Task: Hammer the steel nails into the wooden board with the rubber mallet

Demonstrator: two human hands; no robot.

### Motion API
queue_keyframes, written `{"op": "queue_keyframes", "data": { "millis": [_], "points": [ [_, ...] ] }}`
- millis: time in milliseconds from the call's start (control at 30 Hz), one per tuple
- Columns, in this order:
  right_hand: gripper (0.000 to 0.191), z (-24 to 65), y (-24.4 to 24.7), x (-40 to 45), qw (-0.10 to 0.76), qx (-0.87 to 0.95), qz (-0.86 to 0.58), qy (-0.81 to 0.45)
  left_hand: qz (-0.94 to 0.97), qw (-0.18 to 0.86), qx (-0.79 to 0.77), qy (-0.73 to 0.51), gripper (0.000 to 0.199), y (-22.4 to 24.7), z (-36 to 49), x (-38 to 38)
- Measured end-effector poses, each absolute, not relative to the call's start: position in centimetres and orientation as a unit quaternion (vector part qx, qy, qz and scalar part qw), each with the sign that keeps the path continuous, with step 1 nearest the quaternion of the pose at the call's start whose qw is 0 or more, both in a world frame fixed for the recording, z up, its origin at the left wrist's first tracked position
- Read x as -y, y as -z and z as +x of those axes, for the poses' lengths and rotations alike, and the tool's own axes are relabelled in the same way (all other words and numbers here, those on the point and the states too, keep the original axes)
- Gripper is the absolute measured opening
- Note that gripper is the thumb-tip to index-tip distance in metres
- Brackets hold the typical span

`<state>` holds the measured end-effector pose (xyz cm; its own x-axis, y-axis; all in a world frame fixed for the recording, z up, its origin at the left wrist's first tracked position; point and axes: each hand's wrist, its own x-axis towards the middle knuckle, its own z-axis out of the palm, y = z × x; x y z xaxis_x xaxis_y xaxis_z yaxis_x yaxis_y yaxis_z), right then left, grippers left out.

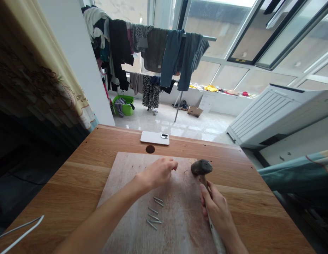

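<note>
My right hand (pixel 215 201) is wrapped round the wooden handle of a hammer (pixel 201 167), its dark, heavy head raised at the board's right edge. Over the upper middle of the pale wooden board (pixel 126 197), my left hand (pixel 161 171) is closed with the fingers curled together. Whatever may be between those fingertips is hidden. Several loose metal nails (pixel 153 216) lie on the board below my left hand. A few small dark marks show along the board's far side, and a small thin thing lies near the hammer head, too small to make out.
The board rests on a wooden table (pixel 73 176). Beyond it lies a white phone (pixel 154 138) beside a round hole (pixel 150 149) in the tabletop. A white cable (pixel 23 236) enters at the lower left. Past the table stand a loaded clothes rack (pixel 179 60) and a green basket (pixel 128 106).
</note>
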<state>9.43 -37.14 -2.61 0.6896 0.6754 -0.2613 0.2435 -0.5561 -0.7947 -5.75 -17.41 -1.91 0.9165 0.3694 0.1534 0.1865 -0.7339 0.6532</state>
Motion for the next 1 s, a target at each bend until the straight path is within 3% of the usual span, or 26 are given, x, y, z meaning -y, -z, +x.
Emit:
{"op": "queue_keyframes", "data": {
  "millis": [233, 600, 1000],
  "points": [
    [0.066, 9.3, 2.3, 37.0, 0.397, 0.266, -0.829, -0.288, 0.846, 0.448, -0.192, -0.217, 0.029, 4.2, -3.8, 17.7],
    [0.064, 9.3, 2.3, 37.0, 0.394, 0.274, -0.829, -0.288, 0.88, 0.363, -0.186, -0.243, 0.011, 5.0, -4.5, 18.4],
    [0.056, 9.4, 2.6, 37.1, 0.397, 0.273, -0.831, -0.278, 0.887, 0.339, -0.18, -0.256, 0.013, 5.2, -4.8, 18.4]
  ]
}}
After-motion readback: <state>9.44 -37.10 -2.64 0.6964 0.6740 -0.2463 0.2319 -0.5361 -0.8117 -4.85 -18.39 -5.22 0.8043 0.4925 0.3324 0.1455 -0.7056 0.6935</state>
